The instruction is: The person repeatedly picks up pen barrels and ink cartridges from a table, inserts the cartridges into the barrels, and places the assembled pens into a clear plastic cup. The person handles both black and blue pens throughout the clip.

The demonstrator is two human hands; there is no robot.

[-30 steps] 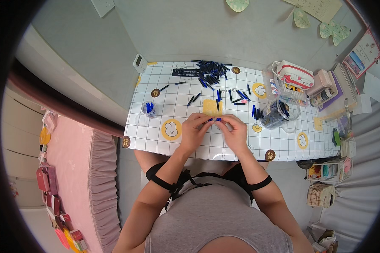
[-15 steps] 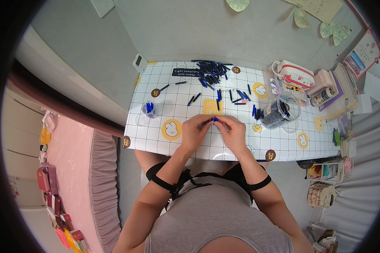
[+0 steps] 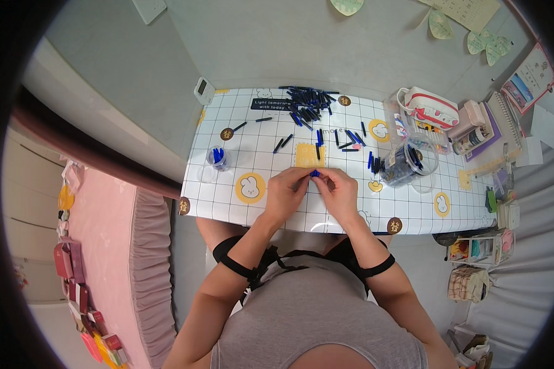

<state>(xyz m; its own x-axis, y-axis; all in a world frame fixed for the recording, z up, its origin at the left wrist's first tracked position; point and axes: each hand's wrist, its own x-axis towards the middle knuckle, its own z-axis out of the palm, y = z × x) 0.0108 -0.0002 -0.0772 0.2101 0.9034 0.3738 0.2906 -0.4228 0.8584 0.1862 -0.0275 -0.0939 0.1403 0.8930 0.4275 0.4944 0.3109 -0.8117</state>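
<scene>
Your left hand and right hand pinch small blue pieces between fingertips, over the grid-patterned table, near its yellow square. A second ago the pieces showed apart; now they bunch together, your fingertips closer.

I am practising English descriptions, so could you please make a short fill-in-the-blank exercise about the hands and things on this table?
1. The left hand and right hand meet at a small piece coloured ____.
2. The small clear cup is on the person's ____ side.
3. The large clear jar is on the person's ____ side.
4. The pouch is red and ____.

Missing words: blue; left; right; white.
</scene>
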